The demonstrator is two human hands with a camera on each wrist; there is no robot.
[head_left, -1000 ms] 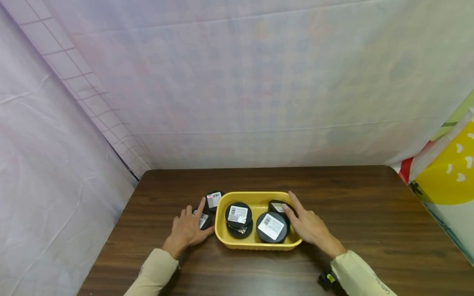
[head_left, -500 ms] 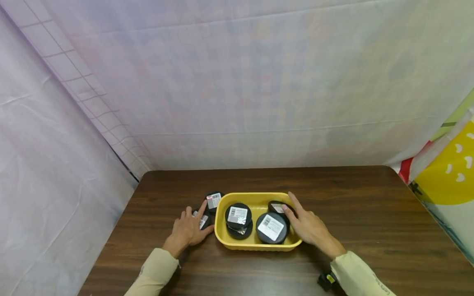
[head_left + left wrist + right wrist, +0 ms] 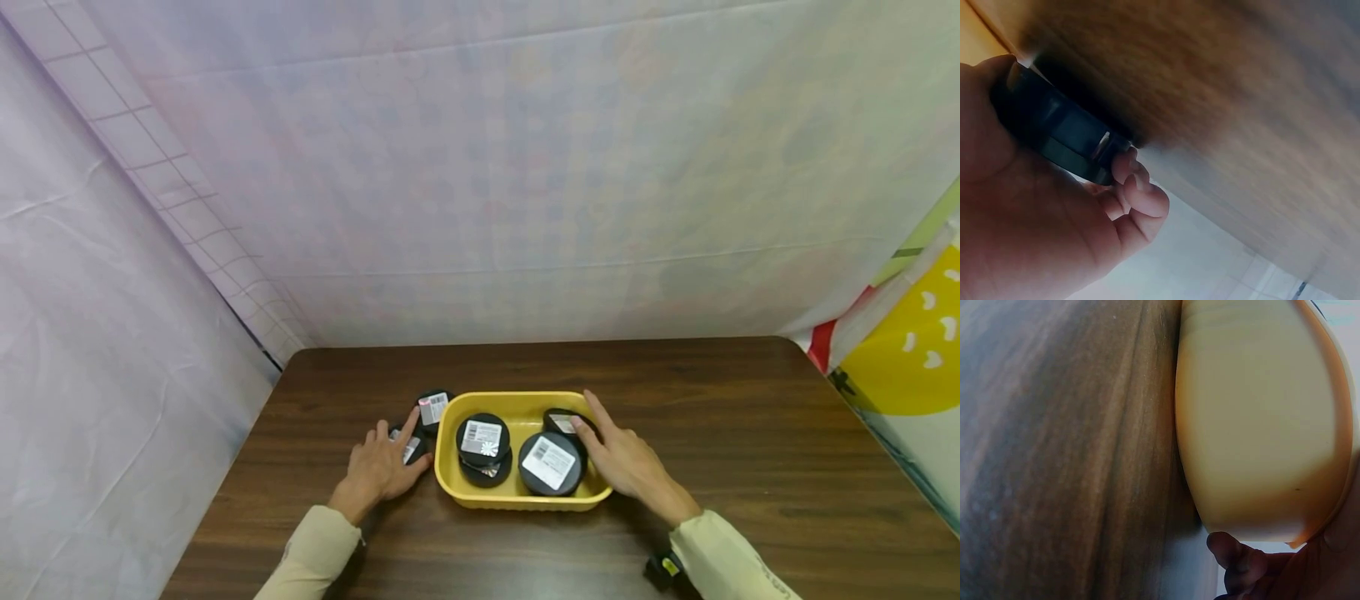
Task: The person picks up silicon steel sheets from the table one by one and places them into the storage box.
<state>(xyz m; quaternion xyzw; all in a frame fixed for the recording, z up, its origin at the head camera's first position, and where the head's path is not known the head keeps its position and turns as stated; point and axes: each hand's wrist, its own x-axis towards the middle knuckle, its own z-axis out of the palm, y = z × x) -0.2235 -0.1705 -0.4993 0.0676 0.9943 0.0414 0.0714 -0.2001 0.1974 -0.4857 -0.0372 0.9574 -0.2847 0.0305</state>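
Left of a yellow plastic basket (image 3: pixel 525 503), my left hand (image 3: pixel 381 467) holds a flat black round container (image 3: pixel 411 451) with a white barcode label. In the left wrist view this container (image 3: pixel 1054 125) sits between thumb and curled fingers, close above or on the table. A similar labelled container (image 3: pixel 432 408) lies just beyond it, beside the basket. My right hand (image 3: pixel 633 463) grips the basket's right end, its thumb over the rim. Its fingers curl around the outer wall (image 3: pixel 1260 412) in the right wrist view. Inside, a small two-high stack (image 3: pixel 483 438) stands left; a larger container (image 3: pixel 551 463) and a tilted one (image 3: pixel 564 420) lie right.
The brown wooden table (image 3: pixel 750 400) extends around the basket. A small black object with a yellow-green mark (image 3: pixel 663 568) lies by the right sleeve. White cloth (image 3: pixel 525 208) hangs behind the table, and more hangs along its left side.
Both hands, the basket and the containers hold their places. The whole head view has shifted by a few pixels only.
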